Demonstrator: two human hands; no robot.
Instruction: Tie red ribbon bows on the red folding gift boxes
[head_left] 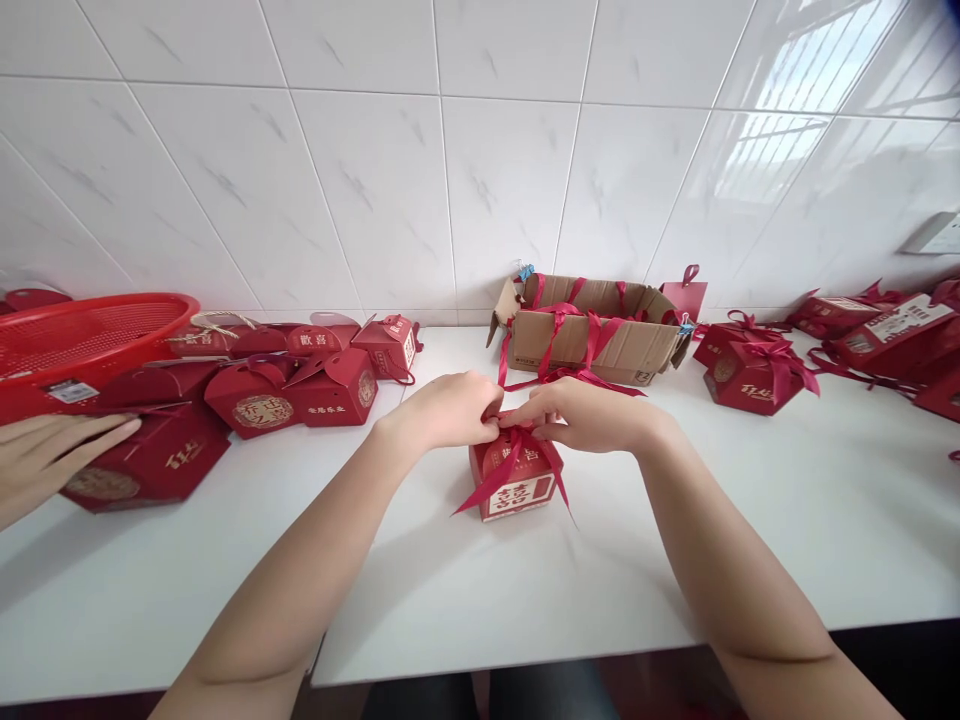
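A small red gift box [493, 470] with a white front panel stands upright on the white table, right in front of me. Across its top lies a dark red ribbon [512, 457], knotted or bowed, with two tails hanging over the front. My left hand [456, 405] is closed at the ribbon's left side, fingers bent and pinching it. From the right, my right hand [589, 412] pinches the ribbon near the knot. The fingers partly cover the box top and the knot.
A cardboard box [600, 345] draped with red ribbons stands by the tiled wall. Red gift boxes [334, 390] cluster at left beside a red plastic basket [97, 330]. Another person's hand [64, 460] touches one there. Ribbon-tied boxes [757, 375] sit at right.
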